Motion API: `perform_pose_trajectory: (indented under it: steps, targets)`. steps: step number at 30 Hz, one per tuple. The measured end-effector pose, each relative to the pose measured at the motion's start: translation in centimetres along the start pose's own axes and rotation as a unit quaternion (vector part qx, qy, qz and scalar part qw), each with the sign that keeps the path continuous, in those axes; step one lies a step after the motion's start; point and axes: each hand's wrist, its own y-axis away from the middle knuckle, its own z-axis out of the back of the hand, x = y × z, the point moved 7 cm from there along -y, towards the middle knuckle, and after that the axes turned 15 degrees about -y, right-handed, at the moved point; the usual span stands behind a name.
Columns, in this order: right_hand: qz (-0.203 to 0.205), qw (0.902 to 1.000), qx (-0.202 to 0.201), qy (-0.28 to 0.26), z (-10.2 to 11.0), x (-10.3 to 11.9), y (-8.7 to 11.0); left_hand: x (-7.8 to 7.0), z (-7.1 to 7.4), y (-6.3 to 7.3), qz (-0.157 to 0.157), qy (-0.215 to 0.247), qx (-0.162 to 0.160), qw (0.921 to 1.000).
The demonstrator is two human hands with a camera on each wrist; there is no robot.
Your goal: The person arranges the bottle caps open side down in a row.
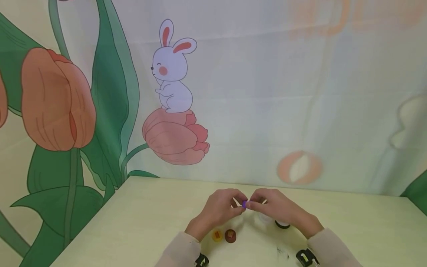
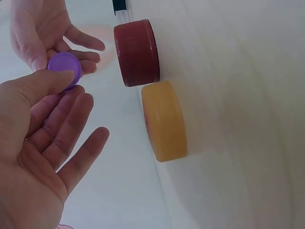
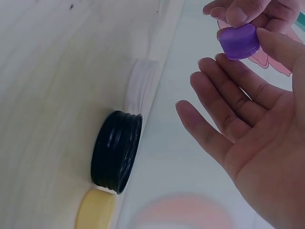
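Note:
A small purple cap is held in the air between the two hands above the table. My left hand pinches it; in the left wrist view its thumb lies across the round face of the cap. From the other side my right hand grips the same cap with thumb and forefinger. In the right wrist view the ridge of the cap shows between both thumbs. The other fingers of each hand are spread loosely.
On the pale table lie a yellow cap and a dark red cap near the left forearm. A clear ribbed cap, a black cap and another yellow cap line up by the right hand. Behind hangs a printed cloth.

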Motion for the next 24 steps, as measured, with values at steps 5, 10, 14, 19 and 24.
perform_pose_trajectory:
  steps: [5,10,14,19,24]
  targets:
    - [0.009,1.0,-0.001,-0.001,0.08,-0.06,-0.02,0.19,-0.02,-0.02,-0.001,0.0,-0.003,1.0]
    - [0.022,0.9997,0.0,-0.004,0.19,-0.01,-0.14,0.49,0.0,-0.03,0.009,0.0,0.0,1.0]
    - [0.027,0.9996,0.004,-0.008,0.02,-0.17,-0.1,0.7,-0.18,0.06,0.019,0.002,0.006,0.9998]
    - [0.034,0.9994,0.0,-0.007,0.04,-0.21,-0.16,0.71,-0.03,0.12,0.02,0.006,0.0,0.9998]
    - [0.035,0.9994,-0.001,-0.006,0.09,-0.07,-0.34,0.52,0.33,0.13,0.013,0.01,-0.013,0.9998]
